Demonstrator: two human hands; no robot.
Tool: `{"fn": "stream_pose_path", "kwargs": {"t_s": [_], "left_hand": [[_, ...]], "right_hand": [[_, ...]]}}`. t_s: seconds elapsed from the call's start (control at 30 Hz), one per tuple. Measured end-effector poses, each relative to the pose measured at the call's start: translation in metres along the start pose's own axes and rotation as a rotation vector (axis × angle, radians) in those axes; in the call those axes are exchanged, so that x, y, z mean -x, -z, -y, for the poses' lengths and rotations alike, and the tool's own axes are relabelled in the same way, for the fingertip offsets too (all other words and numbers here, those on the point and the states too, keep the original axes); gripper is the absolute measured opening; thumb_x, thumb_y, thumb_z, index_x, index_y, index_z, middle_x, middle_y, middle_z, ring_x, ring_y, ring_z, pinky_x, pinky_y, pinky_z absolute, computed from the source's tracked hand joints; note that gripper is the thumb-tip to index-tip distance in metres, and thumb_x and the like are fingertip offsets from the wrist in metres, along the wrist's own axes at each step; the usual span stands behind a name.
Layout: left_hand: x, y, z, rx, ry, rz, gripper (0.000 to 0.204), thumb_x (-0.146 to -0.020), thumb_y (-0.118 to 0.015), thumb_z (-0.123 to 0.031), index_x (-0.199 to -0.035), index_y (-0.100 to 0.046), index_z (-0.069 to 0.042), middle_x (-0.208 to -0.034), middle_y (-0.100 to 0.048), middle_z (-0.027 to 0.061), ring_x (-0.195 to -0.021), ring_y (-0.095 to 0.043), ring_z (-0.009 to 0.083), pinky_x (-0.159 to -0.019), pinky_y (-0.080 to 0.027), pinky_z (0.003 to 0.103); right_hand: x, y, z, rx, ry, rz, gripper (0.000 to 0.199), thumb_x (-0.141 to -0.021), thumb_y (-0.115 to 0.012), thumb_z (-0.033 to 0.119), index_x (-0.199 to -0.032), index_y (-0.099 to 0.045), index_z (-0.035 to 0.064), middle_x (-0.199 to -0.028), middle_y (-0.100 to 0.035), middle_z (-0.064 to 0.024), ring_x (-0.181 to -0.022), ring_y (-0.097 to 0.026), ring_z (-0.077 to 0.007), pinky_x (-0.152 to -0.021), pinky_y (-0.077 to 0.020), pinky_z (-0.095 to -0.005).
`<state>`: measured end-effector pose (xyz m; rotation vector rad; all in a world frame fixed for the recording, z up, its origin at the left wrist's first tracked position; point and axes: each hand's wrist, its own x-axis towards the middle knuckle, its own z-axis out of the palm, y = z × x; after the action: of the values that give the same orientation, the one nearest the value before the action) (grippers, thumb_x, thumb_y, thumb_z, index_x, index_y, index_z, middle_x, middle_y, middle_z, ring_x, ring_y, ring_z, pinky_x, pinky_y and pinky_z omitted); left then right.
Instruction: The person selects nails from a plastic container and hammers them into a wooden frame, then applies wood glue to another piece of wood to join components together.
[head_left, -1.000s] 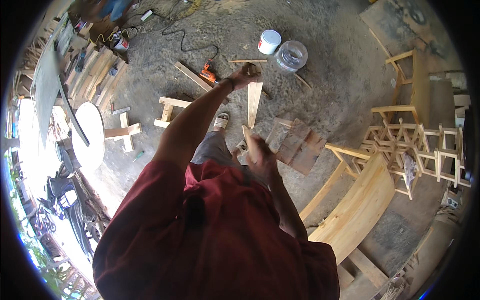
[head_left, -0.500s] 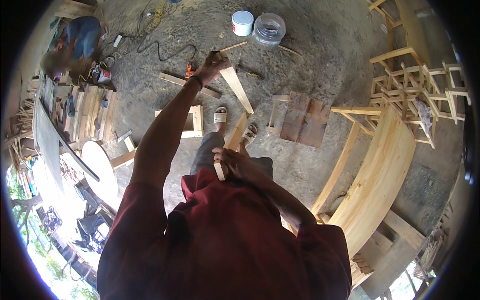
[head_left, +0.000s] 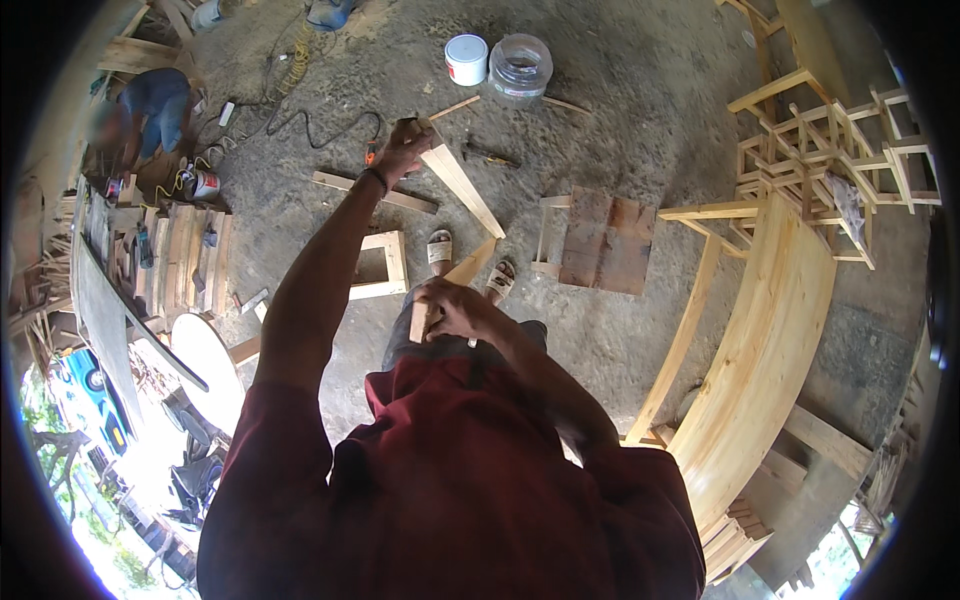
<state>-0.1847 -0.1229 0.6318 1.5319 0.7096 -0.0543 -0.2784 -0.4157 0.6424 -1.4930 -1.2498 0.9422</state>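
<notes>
My left hand [head_left: 403, 150], on the outstretched left arm, is closed round the far end of a pale wooden board [head_left: 463, 187]. This board slants down to the right, its lower end beyond my feet. Close to my waist, my right hand [head_left: 455, 306] grips the near end of a second wooden piece [head_left: 472, 264], its fingers wrapped over the top. The squared end of that piece juts out left of the fingers. Both pieces meet in a V in front of my sandals; I cannot tell whether they are joined.
A small wooden frame [head_left: 398, 262] and a loose wood strip [head_left: 375, 191] lie ahead on the left. A brown panel [head_left: 606, 240] is to the right, near a long wooden plank top [head_left: 755, 350]. A white bucket [head_left: 466, 62] stands farther off. Someone [head_left: 158, 112] bends over at the far left.
My right hand has moved a little away from my body, carrying the near end of its wooden piece. My left hand keeps its hold. The whole view has shifted slightly.
</notes>
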Motion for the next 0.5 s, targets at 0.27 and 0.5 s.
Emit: {"fn": "stream_pose_path", "kwargs": {"t_s": [0.27, 0.5], "left_hand": [[-0.016, 0.0, -0.007, -0.019, -0.027, 0.018, 0.059, -0.087, -0.072, -0.047, -0.132, -0.044, -0.023, -0.124, -0.054, 0.0001, -0.113, -0.054, 0.0187, -0.085, -0.051, 0.048], [-0.021, -0.009, -0.006, -0.063, -0.096, 0.051, 0.054, -0.088, -0.072, -0.046, -0.129, -0.048, -0.019, -0.11, -0.059, 0.0, -0.096, -0.057, 0.0144, -0.07, -0.053, 0.038]], "right_hand": [[-0.015, 0.088, 0.01, -0.138, -0.18, -0.327, 0.039, -0.073, -0.085, 0.011, -0.107, -0.068, 0.0061, -0.093, -0.073, -0.0076, -0.078, -0.071, -0.0164, -0.068, -0.0584, -0.0307], [-0.026, 0.15, -0.04, -0.081, -0.299, -0.377, 0.031, -0.091, -0.071, 0.026, -0.114, -0.069, 0.0061, -0.097, -0.074, -0.0089, -0.083, -0.07, -0.016, -0.072, -0.055, -0.0326]]}}
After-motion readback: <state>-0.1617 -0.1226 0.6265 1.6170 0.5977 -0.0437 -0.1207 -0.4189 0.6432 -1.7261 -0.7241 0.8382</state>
